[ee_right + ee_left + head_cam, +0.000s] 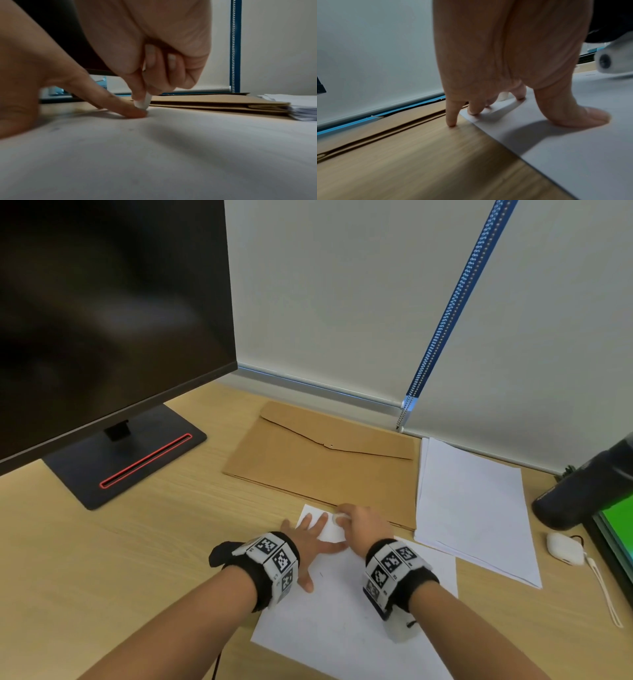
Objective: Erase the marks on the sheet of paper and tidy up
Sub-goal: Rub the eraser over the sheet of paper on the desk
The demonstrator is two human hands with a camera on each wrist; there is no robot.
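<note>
Counter (137,559) carries a monitor (102,320), a brown envelope (325,467) and a paper stack (476,508). Sheet of paper (342,611) lies at the near edge, far corner against the envelope; white, a few faint dark specks left. Thin, light and limp, likely to slide or crumple under rubbing, so pin it flat close to the rubbed spot. Left hand (496,60) does that: grip wide, fingers spread on the far left corner, little finger on the counter. Right hand (154,60) has a narrow grip, pinching a small white eraser (145,102), tip on the sheet. Eraser looks soft; hold it low.
</note>
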